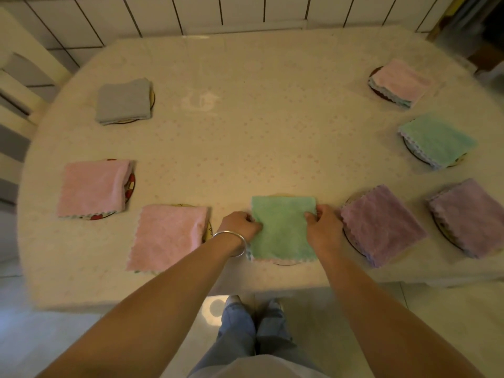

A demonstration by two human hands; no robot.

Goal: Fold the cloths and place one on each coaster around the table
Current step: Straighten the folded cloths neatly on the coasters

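Observation:
A folded green cloth (283, 227) lies near the table's front edge, over a coaster (283, 263) that shows only as slivers at its far and near sides. My left hand (240, 223) pinches the cloth's left edge and my right hand (323, 227) pinches its right edge. Folded cloths cover the other coasters: two pink ones (167, 236) (92, 188) at the left, a grey one (124, 102) at the far left, two purple ones (381, 225) (469, 216) at the right, a green one (436, 140) and a pink one (398, 83) at the far right.
The oval table (245, 132) wears a pale patterned tablecloth. A white chair (21, 85) stands at the left and a tiled wall (218, 12) runs behind. My legs and feet (253, 323) are on the floor in front of the table.

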